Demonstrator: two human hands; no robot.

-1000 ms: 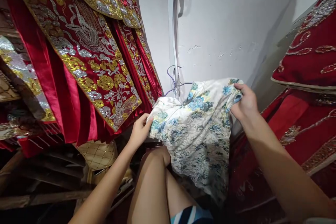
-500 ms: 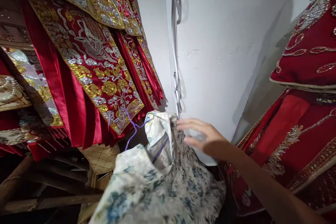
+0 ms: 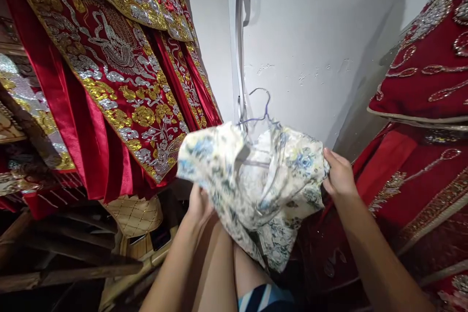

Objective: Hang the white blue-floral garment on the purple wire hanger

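Observation:
A cream garment with blue and green flowers [image 3: 219, 156] is spread out in the middle, on a purple wire hanger [image 3: 266, 112] whose hook points up. My left hand [image 3: 199, 203] is closed on the garment's left side from below, its fingertips partly hidden by the cloth. At the right, my right hand [image 3: 339, 173] pinches the garment's sleeve edge between thumb and fingers. The neckline gapes open between the hands, and the hanger bar shows inside it.
Red embroidered garments with gold and silver [image 3: 142, 112] hang at the left, and red beaded ones [image 3: 409, 175] at the right. A white wall [image 3: 300, 34] with a metal rail stands behind. Wooden poles [image 3: 84, 273] and a quilted gold piece [image 3: 137, 214] lie low left.
The floral garment and hanger have turned upright, and the hook now shows. My left hand has come into view holding the cloth. My right hand, open before, has taken hold of the sleeve.

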